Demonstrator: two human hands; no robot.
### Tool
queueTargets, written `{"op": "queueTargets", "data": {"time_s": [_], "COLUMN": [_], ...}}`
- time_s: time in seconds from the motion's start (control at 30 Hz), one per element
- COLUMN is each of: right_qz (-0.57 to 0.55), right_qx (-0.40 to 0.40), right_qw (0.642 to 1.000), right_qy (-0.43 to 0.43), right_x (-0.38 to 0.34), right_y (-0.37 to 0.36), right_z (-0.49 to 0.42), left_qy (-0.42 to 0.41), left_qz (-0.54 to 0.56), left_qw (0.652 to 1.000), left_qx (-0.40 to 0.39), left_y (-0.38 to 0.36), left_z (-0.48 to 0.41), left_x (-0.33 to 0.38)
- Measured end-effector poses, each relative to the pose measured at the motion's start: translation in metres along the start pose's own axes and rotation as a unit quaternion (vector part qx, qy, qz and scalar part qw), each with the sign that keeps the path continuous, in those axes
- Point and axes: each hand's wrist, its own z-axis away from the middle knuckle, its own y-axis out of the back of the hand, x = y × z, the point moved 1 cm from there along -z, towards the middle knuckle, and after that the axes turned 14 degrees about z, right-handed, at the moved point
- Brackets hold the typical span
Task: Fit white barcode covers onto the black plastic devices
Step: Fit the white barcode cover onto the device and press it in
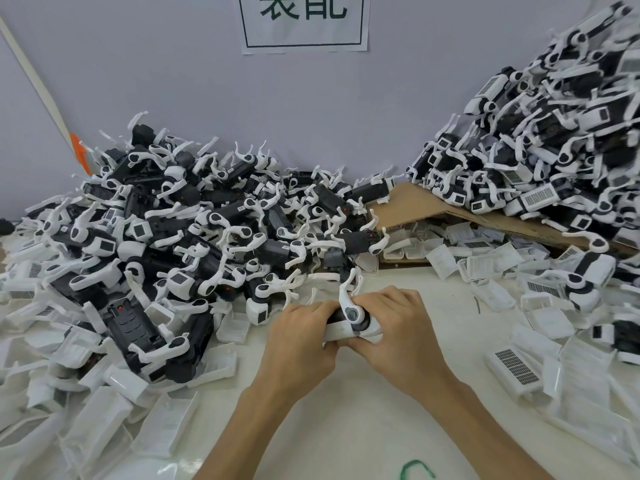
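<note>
One black plastic device (351, 315) with a white arm sticking up is held between both hands at the table's middle. A white barcode cover (337, 332) lies against its underside. My left hand (299, 337) grips the device's left end, and my right hand (398, 327) wraps around its right end, thumb on the cover. Most of the device's body is hidden by my fingers.
A big heap of uncovered black devices (180, 237) fills the left. A tall pile of covered devices (554, 150) rises at the right over a cardboard sheet (415, 206). Loose white covers (516, 368) lie along both sides. A green loop (415, 469) sits near the front edge.
</note>
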Motion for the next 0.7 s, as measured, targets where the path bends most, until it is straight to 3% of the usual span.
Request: {"op": "queueTargets", "data": {"time_s": [0.07, 0.13, 0.27, 0.4, 0.53, 0.7], "right_qz": [-0.046, -0.111, -0.231, -0.315, -0.414, -0.41], "right_qx": [-0.005, -0.001, -0.029, -0.119, -0.179, -0.163], "right_qw": [0.999, 0.99, 0.951, 0.92, 0.869, 0.874], "right_qy": [-0.028, -0.083, -0.202, -0.203, -0.202, -0.205], "right_x": [-0.002, -0.003, 0.001, -0.004, -0.013, -0.016], "right_y": [0.002, 0.005, 0.014, 0.015, 0.014, 0.014], "right_z": [0.0, -0.003, -0.008, -0.005, -0.006, -0.005], "left_qy": [0.02, 0.086, 0.213, 0.189, 0.192, 0.175], "left_qz": [0.037, 0.147, 0.45, 0.555, 0.568, 0.546], "left_qw": [0.999, 0.985, 0.866, 0.81, 0.8, 0.819], "left_qx": [0.008, 0.03, 0.049, 0.012, -0.013, -0.023], "left_y": [0.002, 0.005, 0.006, 0.005, 0.002, 0.001], "left_z": [-0.001, -0.001, -0.004, -0.004, -0.003, -0.004], "left_x": [-0.001, 0.0, 0.011, 0.018, 0.02, 0.02]}}
